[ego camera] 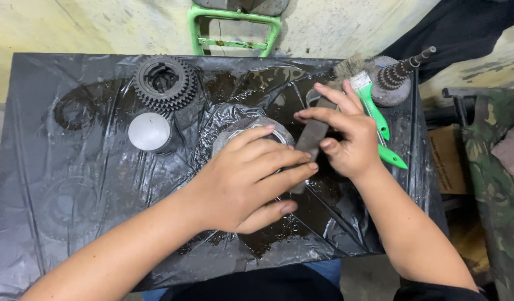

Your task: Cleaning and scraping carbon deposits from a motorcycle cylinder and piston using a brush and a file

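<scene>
My left hand [248,181] lies palm down over a round grey metal part [235,135] on the black plastic sheet [73,184], fingers spread across its top. My right hand [346,134] grips a flat grey abrasive strip [311,136], pinched between thumb and fingers, its lower end running under my left fingertips. The strip slants from upper right to lower left across the round part. Most of the round part is hidden by my left hand.
A stack of dark toothed gears [165,82] and a grey metal cylinder [150,132] sit at the upper left. A green-handled brush [371,103] and a stepped gear shaft [399,72] lie at the upper right. A green metal frame [235,30] stands behind the table.
</scene>
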